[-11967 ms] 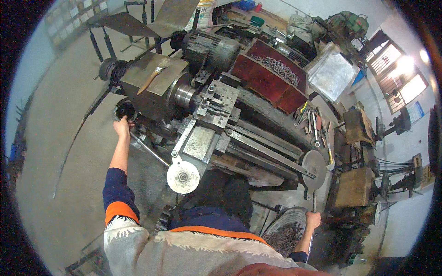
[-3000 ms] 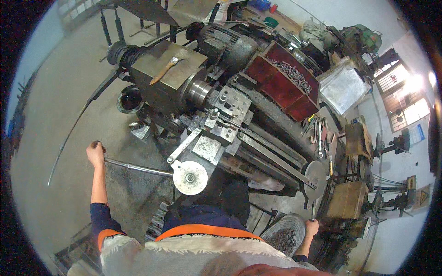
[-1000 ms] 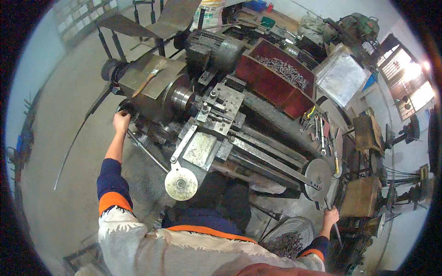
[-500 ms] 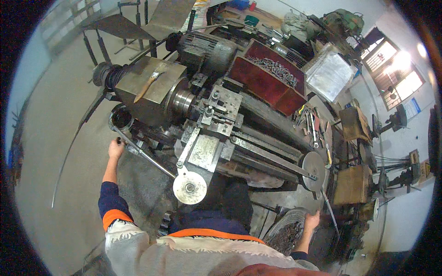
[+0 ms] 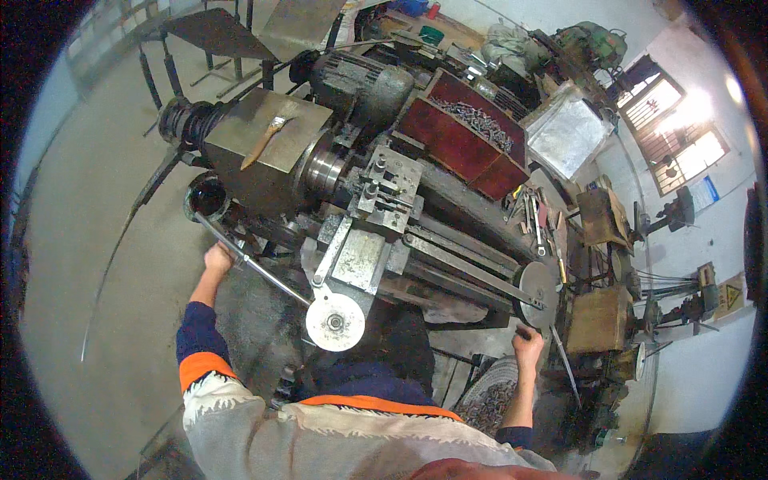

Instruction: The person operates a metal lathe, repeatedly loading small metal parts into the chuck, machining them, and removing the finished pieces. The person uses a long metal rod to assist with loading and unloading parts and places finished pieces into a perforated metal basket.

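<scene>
A small lathe with a bright round chuck (image 5: 326,170) and a tool post (image 5: 386,190) stands in front of me. Beside the long metal lever (image 5: 264,276), my left hand (image 5: 218,258) is closed, its fingers partly hidden by the lever's upper end. My right hand (image 5: 527,347) is closed too, just below the round steel disc (image 5: 537,295) at the lathe's right end. Something small and dark shows at its fingertips, too small to name. Under that forearm sits a round basket (image 5: 502,370) of small metal parts. A pale round dial (image 5: 336,322) lies nearest my body.
Behind the lathe bed stands a dark red box (image 5: 460,152) heaped with small metal parts. Wrenches (image 5: 536,226) lie to its right. A wooden-handled brush (image 5: 262,144) rests on the headstock (image 5: 288,112). A thin rod (image 5: 566,368) slants down beside the disc.
My right hand has risen from beside the basket to just below the disc and closed. My left hand has shifted slightly right, closer to the lever.
</scene>
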A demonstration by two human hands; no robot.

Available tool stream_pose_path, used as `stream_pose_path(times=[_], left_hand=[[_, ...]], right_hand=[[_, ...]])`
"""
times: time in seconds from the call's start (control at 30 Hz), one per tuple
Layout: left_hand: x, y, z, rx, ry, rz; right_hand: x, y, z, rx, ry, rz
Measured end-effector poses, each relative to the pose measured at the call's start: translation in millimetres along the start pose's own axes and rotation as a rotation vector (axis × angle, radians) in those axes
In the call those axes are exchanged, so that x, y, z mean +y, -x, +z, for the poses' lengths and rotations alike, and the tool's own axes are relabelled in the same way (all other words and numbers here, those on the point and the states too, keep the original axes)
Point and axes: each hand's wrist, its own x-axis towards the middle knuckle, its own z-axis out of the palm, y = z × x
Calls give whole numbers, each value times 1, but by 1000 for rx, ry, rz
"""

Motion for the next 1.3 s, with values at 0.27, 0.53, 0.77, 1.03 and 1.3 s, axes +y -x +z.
stream_pose_path(times=[0.27,0.53,0.77,1.03,1.3], left_hand=[[8,21,-59,-221,208,-125],[-60,72,-202,-29,552,-9],[-160,118,-292,587,-12,-207],[-183,125,-249,375,67,-491],[-185,123,-249,346,68,-506]], right_hand=[[-187,-62,39,-394,-456,-267],[-339,-59,120,-499,-414,-800],[-373,-56,117,-445,-10,-968],[-376,-64,100,-405,-57,-1005],[-441,-78,99,-208,94,-1250]])
